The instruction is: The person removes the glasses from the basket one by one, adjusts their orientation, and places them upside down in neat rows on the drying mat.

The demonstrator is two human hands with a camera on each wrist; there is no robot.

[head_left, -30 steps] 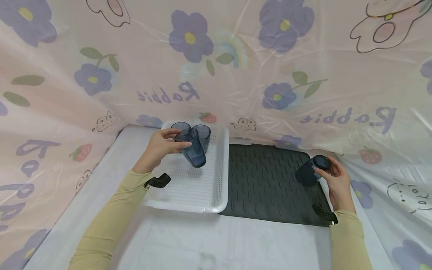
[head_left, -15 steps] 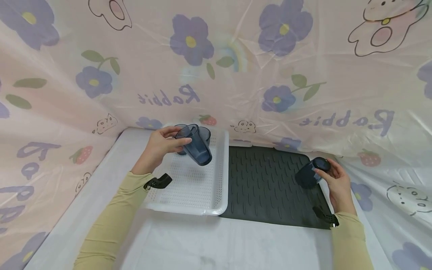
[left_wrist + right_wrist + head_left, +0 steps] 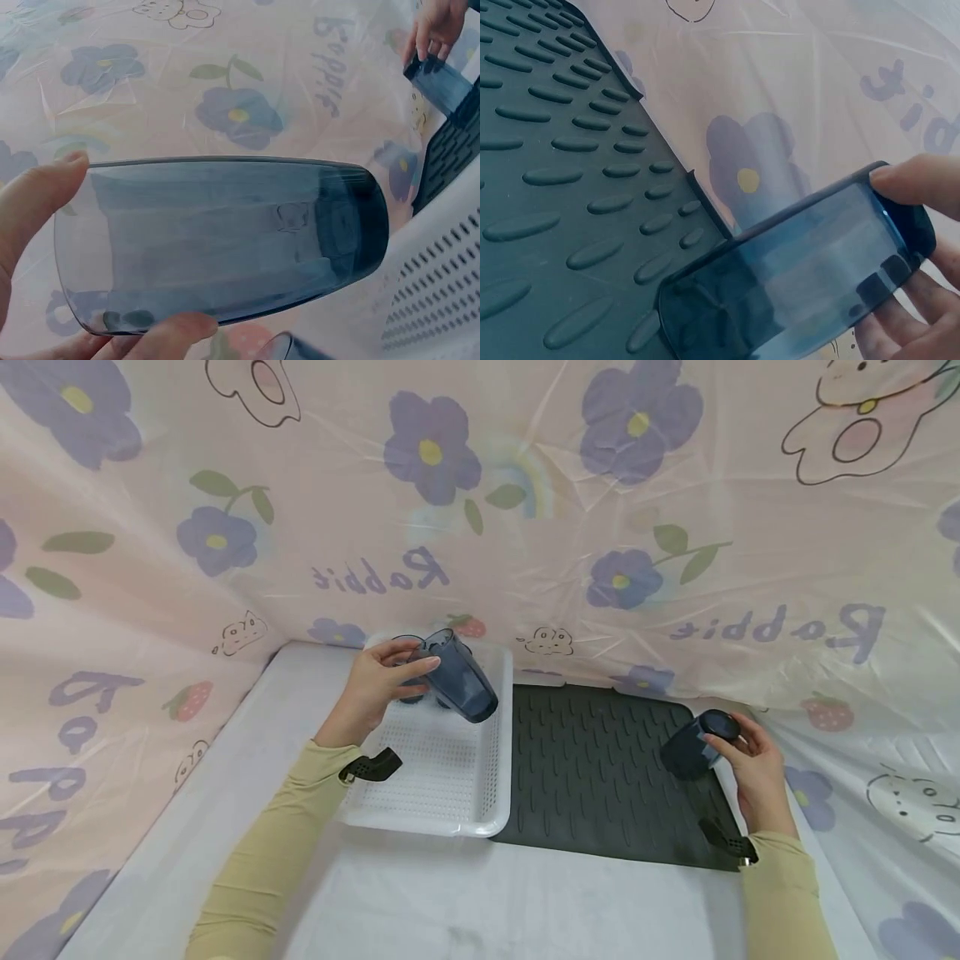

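Note:
My left hand (image 3: 369, 692) grips a clear blue drinking glass (image 3: 463, 683) near its rim, thumb on one side and fingers on the other. That glass is tilted above the white basket (image 3: 427, 828), its base pointing down and to the right. Behind it in the basket stand two more blue glasses, mostly hidden; part of one glass (image 3: 291, 348) shows in the left wrist view. My right hand (image 3: 759, 772) holds another blue glass (image 3: 686, 752) by its base, mouth slanting down at the right side of the dark mat (image 3: 592, 777). Whether its rim touches the mat is unclear.
The perforated basket stands left of the ribbed mat, their edges meeting. Both are on a white-covered table (image 3: 420, 902). A printed curtain (image 3: 525, 568) closes off the back and sides, close behind the basket and mat.
My left hand has moved slightly right, carrying its glass, whose base has swung rightward toward the basket's right wall. My right hand and its glass stay almost still.

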